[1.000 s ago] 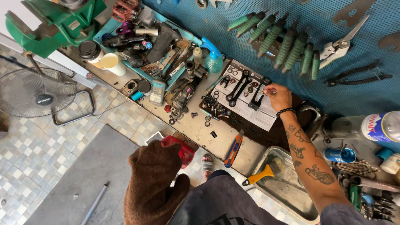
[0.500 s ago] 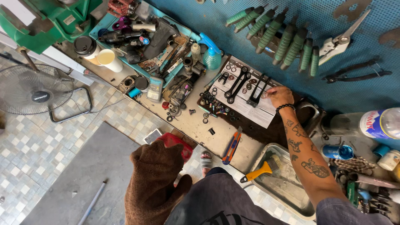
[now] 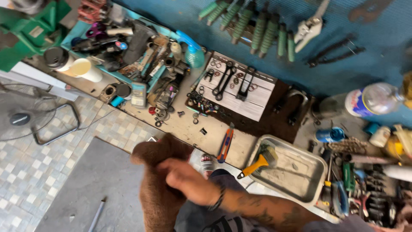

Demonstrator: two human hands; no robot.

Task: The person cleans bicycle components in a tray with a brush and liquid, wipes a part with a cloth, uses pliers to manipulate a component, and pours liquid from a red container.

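Now your right hand (image 3: 186, 178) has come off the white sheet (image 3: 240, 92) of wrenches, where it was a moment ago, and crossed in front of you to the brown rag (image 3: 161, 189). Its fingers are curled over the top of the cloth, pressing into it; whether they pinch a fold or only rest there is blurred by motion, so you cannot tell. Your left hand is out of sight, probably under the rag, which a moment ago draped over it, so its fingers cannot be read either. The rag hangs low in front of your lap, above the grey mat (image 3: 92, 189), well apart from the bench (image 3: 184, 129). On the sheet the two wrenches (image 3: 225, 79) lie untouched, with the cutter (image 3: 225, 144) near the bench edge and the yellow-handled brush (image 3: 257, 161) leaning into the metal tray (image 3: 317, 165). Judging by that shift, the bench tools are set aside and both hands are now busy with the cloth.
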